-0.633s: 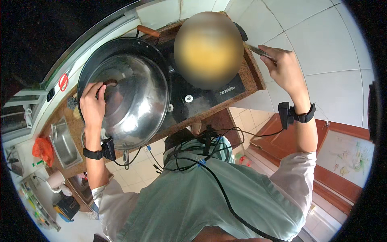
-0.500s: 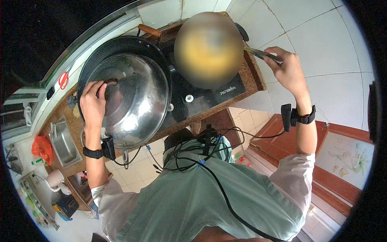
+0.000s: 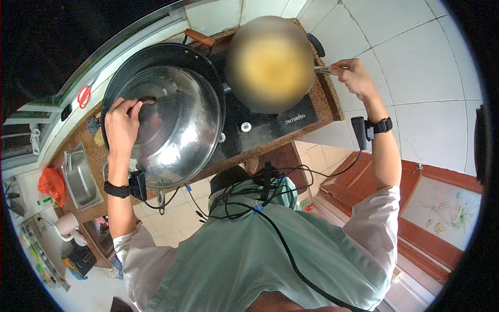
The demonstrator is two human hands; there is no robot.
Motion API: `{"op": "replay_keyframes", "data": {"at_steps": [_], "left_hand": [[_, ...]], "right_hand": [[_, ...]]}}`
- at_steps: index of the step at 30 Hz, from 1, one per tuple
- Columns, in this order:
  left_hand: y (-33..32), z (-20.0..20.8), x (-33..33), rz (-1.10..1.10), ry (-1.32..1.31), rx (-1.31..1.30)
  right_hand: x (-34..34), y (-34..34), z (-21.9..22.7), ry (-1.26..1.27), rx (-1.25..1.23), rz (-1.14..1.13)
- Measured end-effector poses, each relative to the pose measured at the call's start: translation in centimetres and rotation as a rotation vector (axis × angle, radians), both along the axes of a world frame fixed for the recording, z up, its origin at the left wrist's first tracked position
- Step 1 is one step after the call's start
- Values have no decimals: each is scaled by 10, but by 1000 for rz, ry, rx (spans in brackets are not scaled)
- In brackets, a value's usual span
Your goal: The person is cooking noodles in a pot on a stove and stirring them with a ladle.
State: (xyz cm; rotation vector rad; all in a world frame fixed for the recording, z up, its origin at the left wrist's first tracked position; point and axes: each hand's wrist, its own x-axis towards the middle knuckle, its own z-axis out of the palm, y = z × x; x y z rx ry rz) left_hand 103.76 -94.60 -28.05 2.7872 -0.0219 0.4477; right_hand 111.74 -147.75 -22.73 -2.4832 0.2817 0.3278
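Note:
My left hand [image 3: 122,125] is closed in a pinch at the dark knob of a large domed metal lid [image 3: 182,140]. The lid covers much of a wide black wok [image 3: 212,88], leaving the wok's far and right rim exposed. Closed fingers of my right hand [image 3: 356,80] grip the metal handle of a utensil [image 3: 325,70]. Its working end is lost in a blurred round area [image 3: 269,65] with a yellow middle, where a pan seems to stand. A dark side handle [image 3: 315,44] juts out beside that blur.
Beneath the cookware lies a black cooktop [image 3: 270,127] on a brown speckled counter [image 3: 332,99]. A steel sink [image 3: 83,179] and a red plastic bag [image 3: 51,186] are at left. White tiled wall [image 3: 405,62] borders the right side. Black cables [image 3: 249,192] hang at my waist.
My right hand has moved left and slightly up, bringing the utensil's handle closer to the blurred area. My left hand stays at the lid's knob, with the view shifted slightly.

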Motion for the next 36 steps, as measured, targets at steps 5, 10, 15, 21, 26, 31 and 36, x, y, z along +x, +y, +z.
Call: {"op": "replay_keyframes", "data": {"at_steps": [5,10,15,21,26,31,36], "left_hand": [[4,1,5,-14,35,-41],[5,-1,4,-34,-7,-12],[3,0,2,-15,-1,-17],[0,-4,-2,17,-47,-1],[1,-6,-2,19,-41,-24],[-3,-2,-1,34,-20,-23],[1,-7,-2,5,-68,19]], "right_hand": [[-6,-19,11,27,184,-86],[-26,-30,19,-385,-42,272],[-63,9,62,-438,-324,386],[-78,13,65,-402,-358,367],[-73,3,59,-222,-213,211],[-56,0,28,-211,-201,272],[-33,9,13,-84,-142,151]]}}
